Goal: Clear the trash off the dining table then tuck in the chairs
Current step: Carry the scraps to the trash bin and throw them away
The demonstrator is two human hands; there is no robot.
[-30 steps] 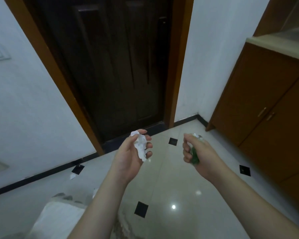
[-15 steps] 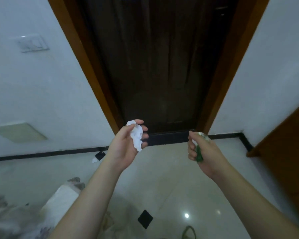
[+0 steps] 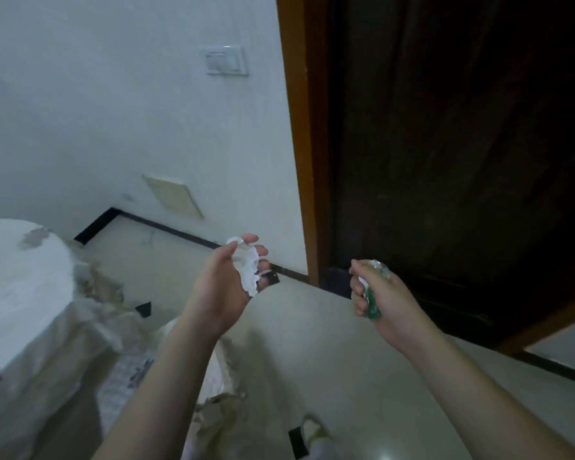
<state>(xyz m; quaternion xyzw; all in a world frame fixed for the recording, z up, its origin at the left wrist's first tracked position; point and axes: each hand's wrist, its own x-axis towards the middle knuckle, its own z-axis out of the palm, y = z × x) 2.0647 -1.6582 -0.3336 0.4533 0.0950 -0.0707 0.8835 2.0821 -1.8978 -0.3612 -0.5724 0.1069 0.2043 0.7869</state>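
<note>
Carrying stage, trash in both hands, disposal pending; no bin in view.

Item 1, nearest: cloth-covered counter (image 3: 24, 293) at lower left, its drape reaching the tiled floor (image 3: 329, 360). Whether trash remains on it cannot be told; only part of the top shows. Chairs are not in view, so tucking is judged undone.

Item 2: left hand (image 3: 226, 287), palm turned inward, fingers curled round a crumpled white tissue (image 3: 248, 270). The wad runs roughly upright, upper end by the fingertips, lower end hanging toward the heel of the palm.

Item 3: right hand (image 3: 379, 293), fist closed on a green and clear wrapper (image 3: 372, 302). Long axis near vertical, clear end poking out above the fist, green end below.

Item 4, farthest: dark wooden door (image 3: 445, 161), light switch (image 3: 224, 61) on the white wall.
</note>
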